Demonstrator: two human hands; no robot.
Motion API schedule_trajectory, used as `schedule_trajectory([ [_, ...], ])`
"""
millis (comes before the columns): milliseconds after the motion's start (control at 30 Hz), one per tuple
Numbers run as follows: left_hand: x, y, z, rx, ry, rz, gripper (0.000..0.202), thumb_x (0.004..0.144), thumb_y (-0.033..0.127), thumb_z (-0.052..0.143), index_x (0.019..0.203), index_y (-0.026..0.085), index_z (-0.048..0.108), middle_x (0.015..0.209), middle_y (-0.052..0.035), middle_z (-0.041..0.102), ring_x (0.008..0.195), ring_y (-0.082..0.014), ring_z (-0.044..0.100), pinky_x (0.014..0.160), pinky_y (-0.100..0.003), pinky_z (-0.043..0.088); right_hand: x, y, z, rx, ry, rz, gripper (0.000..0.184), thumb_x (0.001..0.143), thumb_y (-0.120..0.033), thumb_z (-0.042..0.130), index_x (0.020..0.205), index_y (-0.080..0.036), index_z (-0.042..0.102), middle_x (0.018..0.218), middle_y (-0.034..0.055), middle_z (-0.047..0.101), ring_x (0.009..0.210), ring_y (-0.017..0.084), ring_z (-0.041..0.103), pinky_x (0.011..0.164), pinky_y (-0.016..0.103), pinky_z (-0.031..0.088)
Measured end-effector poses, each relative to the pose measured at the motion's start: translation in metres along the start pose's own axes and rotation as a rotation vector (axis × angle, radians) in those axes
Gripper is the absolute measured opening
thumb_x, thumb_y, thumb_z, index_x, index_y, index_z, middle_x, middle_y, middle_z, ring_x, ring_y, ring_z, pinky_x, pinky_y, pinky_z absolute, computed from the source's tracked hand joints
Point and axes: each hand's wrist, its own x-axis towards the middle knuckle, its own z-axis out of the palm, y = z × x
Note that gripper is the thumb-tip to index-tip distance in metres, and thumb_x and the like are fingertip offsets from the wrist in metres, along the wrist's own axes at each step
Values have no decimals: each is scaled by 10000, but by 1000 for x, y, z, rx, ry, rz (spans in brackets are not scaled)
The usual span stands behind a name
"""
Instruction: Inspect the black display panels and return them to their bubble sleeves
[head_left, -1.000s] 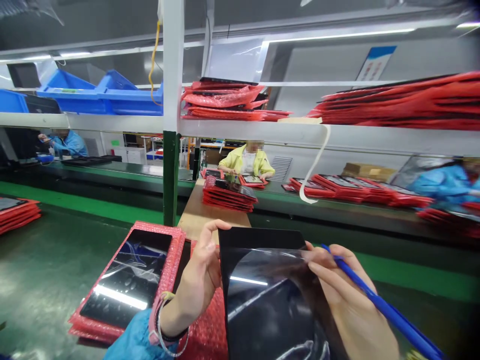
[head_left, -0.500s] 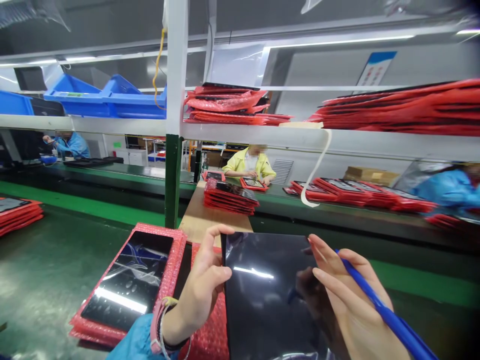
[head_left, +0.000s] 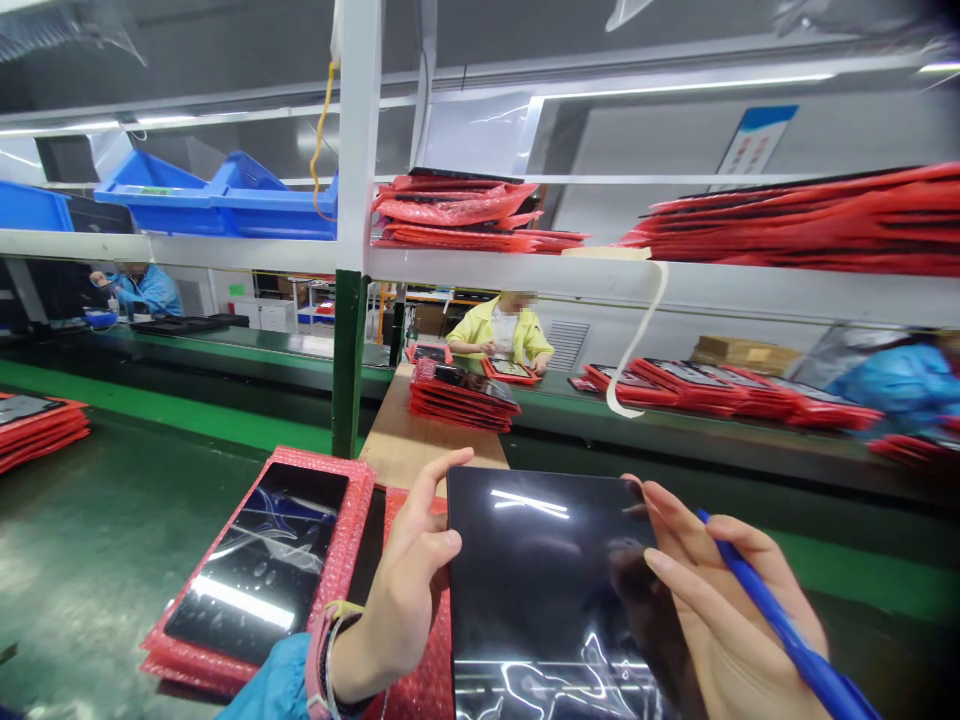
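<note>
I hold a glossy black panel (head_left: pixel 544 590) upright and tilted toward me at the bottom centre. My left hand (head_left: pixel 409 580) grips its left edge, thumb on the front and index finger along the top corner. My right hand (head_left: pixel 720 610) rests on the panel's right edge with fingers stretched, while a blue pen (head_left: pixel 780 620) lies gripped between its fingers. Under the panel is red bubble wrap (head_left: pixel 416 680). To the left lies a stack of red bubble-wrap pouches (head_left: pixel 345 530) with a black panel (head_left: pixel 262 570) on top.
A green conveyor (head_left: pixel 112 520) runs left. A white and green post (head_left: pixel 349 300) stands ahead. Shelves carry blue bins (head_left: pixel 217 200) and red pouch stacks (head_left: pixel 810 215). More red stacks (head_left: pixel 457 395) sit on a wooden board. People in yellow (head_left: pixel 506 330) and blue (head_left: pixel 139 290) work beyond.
The clear film that was peeled across the panel's face a second ago is gone from view. The panel now faces me flatter, and my right fingers have slid to its right edge.
</note>
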Motion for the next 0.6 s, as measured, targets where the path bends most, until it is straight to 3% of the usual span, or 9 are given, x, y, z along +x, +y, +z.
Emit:
schedule_trajectory([
  [167,1,3,5,27,26,-4,352,862,252,523,1192,192,631,1013,-61,737,1068,-291,631,938,-389,445,-2,4,-7,10,-11,-34,382,567,-181,833,847,-291,598,1004,-5,787,1200,282,633,1152,471,354],
  [367,0,2,6,167,43,20,342,901,260,489,1165,200,698,1187,-64,710,1281,-313,509,1066,-391,377,-6,-4,-6,18,-7,-65,364,582,-120,792,829,-307,602,952,-35,784,1177,280,648,1155,470,363],
  [433,0,-2,4,219,136,20,321,884,306,536,1127,203,719,1188,-68,711,1296,-324,498,1099,-412,348,-5,-6,-5,16,7,-83,359,576,-124,787,824,-304,601,940,-38,784,1179,278,647,1157,466,359],
  [533,2,-11,2,283,378,4,294,807,343,625,1032,197,745,1156,-80,721,1318,-345,471,1133,-447,300,-7,-9,-4,7,13,-103,362,569,-120,781,823,-300,598,940,-32,781,1178,282,647,1155,480,347],
  [600,6,-16,1,302,462,-10,298,767,352,644,995,191,746,1135,-90,722,1321,-353,463,1129,-465,300,-9,-10,-5,8,25,-115,375,560,-137,799,827,-295,589,963,-18,783,1170,293,651,1149,510,334],
])
